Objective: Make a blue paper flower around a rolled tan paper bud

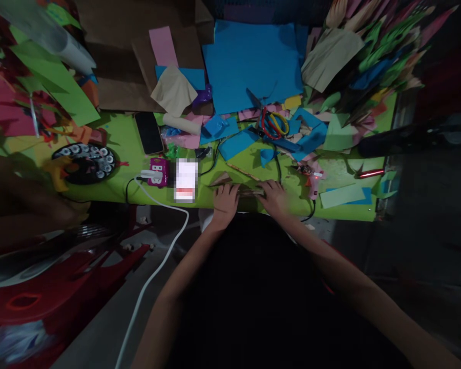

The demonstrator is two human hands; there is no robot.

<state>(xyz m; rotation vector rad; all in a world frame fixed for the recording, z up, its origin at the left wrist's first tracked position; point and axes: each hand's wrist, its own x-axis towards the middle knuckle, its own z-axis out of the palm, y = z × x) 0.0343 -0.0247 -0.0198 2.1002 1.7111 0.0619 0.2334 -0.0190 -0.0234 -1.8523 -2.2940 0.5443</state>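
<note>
At the front edge of the green table, my left hand (226, 204) has its fingers bent down on a piece of brown paper (249, 193). From the other side my right hand (275, 199), slightly blurred, grips the same paper near its right end. The paper looks folded, and part of it is hidden under my fingers. Just beyond my left hand lies a small brown paper scrap (219, 179). A thin yellowish stick (242, 171) rests above the paper, between both hands.
A pink glue gun (314, 187) lies right of my hands. Left are a lit phone (186, 179) and a purple power socket (158, 172) with a white cable. Scissors (259, 105), blue sheets (253, 66) and paper flowers (384, 51) sit behind. Another person's arm (23, 200) reaches in at left.
</note>
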